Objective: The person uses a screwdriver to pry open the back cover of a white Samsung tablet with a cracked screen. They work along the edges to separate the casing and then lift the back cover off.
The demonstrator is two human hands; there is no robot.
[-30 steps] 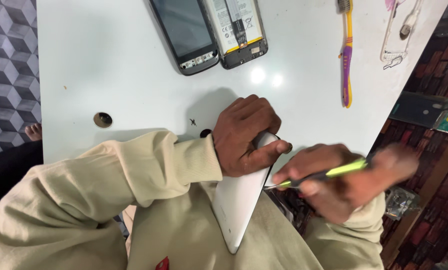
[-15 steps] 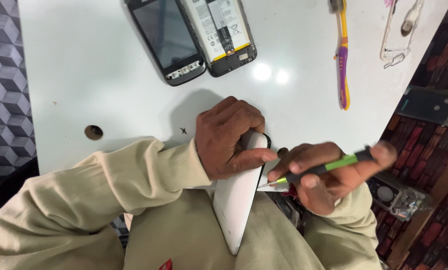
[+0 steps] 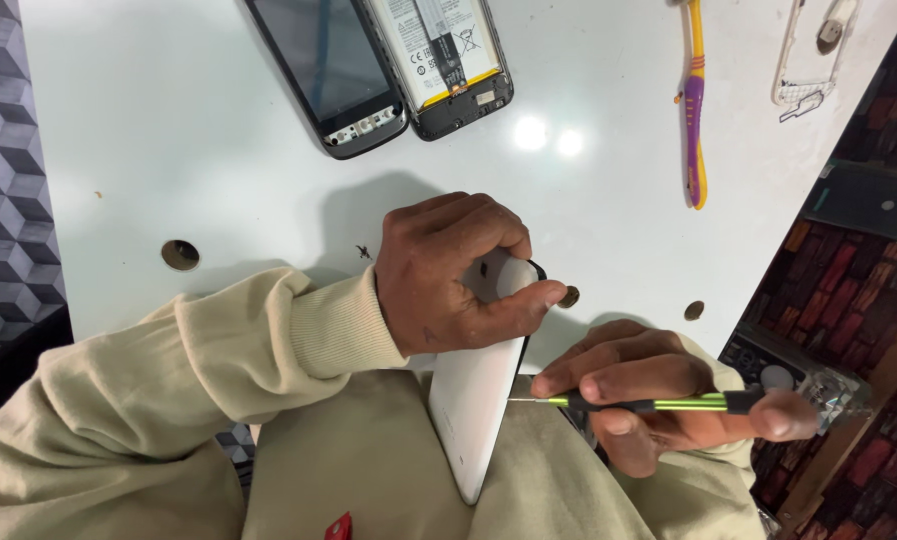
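Currently — head view, looking down over both arms.

Left hand: left hand (image 3: 449, 280) wrapped over the top end of a white, glossy, rounded-rectangle phone back shell (image 3: 477, 400); thumb laid along its right edge, fingers (image 3: 469, 225) curled over the far side — closed around the shell.

Phone shell: held on edge, roughly upright, its lower end pointing down towards the person's lap, in front of the near edge of the white surface (image 3: 169, 150); a thin dark rim shows at its upper right corner.

Right hand: right hand (image 3: 659, 400) pinching a slim screwdriver with a green and black handle (image 3: 649, 404); thumb and forefinger closed on the shaft, handle end resting against the palm side.

Tool tip: thin metal tip lies level, pointing left, touching or just beside the right edge of the shell — exact contact cannot be told.

Sleeves: beige knit cuffs on both arms.

On surface, far side: dark phone screen frame (image 3: 329, 75) lying flat, just beside an opened phone body with its battery exposed (image 3: 449, 60).

On surface, right: yellow and purple toothbrush (image 3: 696, 100), well apart from the hands; a clear phone case (image 3: 814, 50) at the far right corner.

Surface detail: small round holes in the top, one near the left forearm (image 3: 180, 255).
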